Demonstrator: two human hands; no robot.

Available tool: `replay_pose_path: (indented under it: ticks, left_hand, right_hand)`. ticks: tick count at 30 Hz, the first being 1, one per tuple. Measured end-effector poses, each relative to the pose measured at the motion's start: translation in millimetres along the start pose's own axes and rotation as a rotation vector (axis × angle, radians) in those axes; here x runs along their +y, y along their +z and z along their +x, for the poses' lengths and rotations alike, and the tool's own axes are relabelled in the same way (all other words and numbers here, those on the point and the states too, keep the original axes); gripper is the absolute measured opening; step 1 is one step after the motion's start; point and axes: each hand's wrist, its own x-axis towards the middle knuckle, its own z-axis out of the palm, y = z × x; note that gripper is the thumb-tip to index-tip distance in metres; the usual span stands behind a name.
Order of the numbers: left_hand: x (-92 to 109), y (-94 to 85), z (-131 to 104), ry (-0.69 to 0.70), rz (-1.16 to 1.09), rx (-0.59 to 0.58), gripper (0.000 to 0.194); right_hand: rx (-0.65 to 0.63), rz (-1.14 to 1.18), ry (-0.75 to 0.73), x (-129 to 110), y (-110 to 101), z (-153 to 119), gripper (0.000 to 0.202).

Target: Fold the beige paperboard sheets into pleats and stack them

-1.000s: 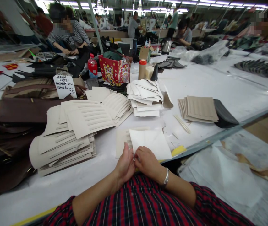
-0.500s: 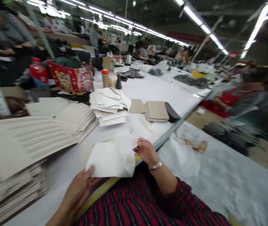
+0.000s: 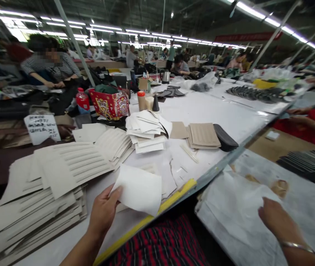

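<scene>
My left hand [image 3: 106, 208] pinches a white sheet [image 3: 140, 188] by its left edge, thumb on top. The sheet is held tilted just above the table's near edge, over some pale pieces. Away to the right, my right hand [image 3: 279, 221], with a bracelet at the wrist, is over thin, crumpled white sheets [image 3: 229, 207]. Its fingers are curled closed. Whether they grip one of those sheets or something else is hidden. Left of my left hand, a large fanned stack of off-white panels [image 3: 71, 162] covers the table.
Beyond the sheet stand a pile of white pieces [image 3: 146, 125], beige pieces [image 3: 204, 135] and a black pad [image 3: 225, 137]. Further back are a red patterned box [image 3: 110, 105], a red bottle [image 3: 82, 100] and an orange-capped bottle [image 3: 141, 100]. Yellow tape [image 3: 171, 199] lines the table edge.
My right hand has left the white sheet's right corner and swung far right over the thin sheets. My left hand still holds the white sheet, now raised and tilted. The view has turned.
</scene>
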Motion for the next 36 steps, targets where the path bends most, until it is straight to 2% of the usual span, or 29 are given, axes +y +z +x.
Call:
replay_pose_path:
  ticks: [1, 3, 4, 5, 6, 7, 8, 9, 10, 11, 13, 14, 15, 16, 17, 20, 23, 25, 28, 31, 34, 36]
  left_hand:
    - [7, 3.3, -5, 0.075, 0.083, 0.026, 0.040]
    - [19, 15.4, -18, 0.254, 0.210, 0.006, 0.032]
    - [25, 23.7, -26, 0.335, 0.248, -0.083, 0.028]
    - [29, 32.6, -34, 0.398, 0.267, -0.226, 0.026]
    - [31, 41.0, -40, 0.438, 0.277, -0.409, 0.026]
    - [32, 47.8, -45, 0.452, 0.285, -0.604, 0.028]
    - [30, 51.9, -48, 0.450, 0.292, -0.767, 0.031]
    - [27, 52.6, -48, 0.451, 0.293, -0.865, 0.033]
    - [21, 49.8, -45, 0.454, 0.291, -0.875, 0.035]
    - [14, 43.8, -40, 0.450, 0.284, -0.791, 0.035]
    - [-4, 26.6, -26, 0.374, 0.234, -0.439, 0.035]
    - [-13, 17.9, -18, 0.290, 0.181, -0.262, 0.036]
    - [-21, 10.6, -11, 0.179, 0.106, -0.142, 0.039]
    - [-28, 5.4, -6, 0.054, 0.012, -0.089, 0.043]
    - [-33, 2.7, -2, -0.067, -0.098, -0.104, 0.047]
    - [-35, 5.8, 0, -0.359, -0.438, -0.354, 0.057]
    - [-28, 13.3, -4, -0.445, -0.659, -0.597, 0.062]
    - [-23, 13.8, -4, -0.432, -0.680, -0.664, 0.062]
    - [-17, 5.4, 2, -0.369, -0.544, -0.605, 0.059]
    - [-10, -7.4, 14, -0.261, -0.189, -0.368, 0.052]
    - [-7, -15.3, 25, -0.126, 0.306, -0.134, 0.040]
    - [-10, -17.3, 28, -0.029, 0.505, -0.065, 0.040]
  right_hand:
    - [-0.058, 0.149, -0.032, -33, -7, -2, 0.022]
    - [-0.380, 0.566, -0.105, -114, -23, -20, 0.042]
    - [-0.646, 0.774, -0.192, -155, -29, -35, 0.049]
    - [-0.901, 0.919, -0.302, -194, -33, -51, 0.053]
    - [-1.071, 0.993, -0.392, -226, -33, -68, 0.054]
    - [-1.124, 1.027, -0.450, -252, -28, -83, 0.050]
    - [-1.085, 1.042, -0.462, -270, -21, -94, 0.044]
    - [-1.009, 1.027, -0.451, -281, -12, -100, 0.039]
    - [-0.913, 0.988, -0.427, -286, -2, -102, 0.034]
    - [-0.825, 0.937, -0.403, -288, 7, -100, 0.031]
    - [-0.732, 0.832, -0.396, -286, 19, -90, 0.031]
    - [-0.733, 0.801, -0.415, -285, 21, -84, 0.032]
    - [-0.767, 0.793, -0.444, -285, 19, -80, 0.033]
    - [-0.830, 0.807, -0.480, -287, 15, -78, 0.033]
    - [-0.910, 0.837, -0.514, -291, 8, -78, 0.033]
    - [-1.125, 0.969, -0.570, -311, -15, -80, 0.032]
    - [-1.219, 1.086, -0.532, -327, -27, -75, 0.033]
    - [-1.263, 1.112, -0.497, -332, -25, -64, 0.037]
    - [-1.284, 1.084, -0.518, -330, -10, -42, 0.041]
    - [-1.222, 0.919, -0.572, -322, 14, -24, 0.033]
    - [-1.248, 0.611, -0.455, -314, 43, -18, 0.023]
    - [-1.276, 0.496, -0.368, -310, 58, -19, 0.022]
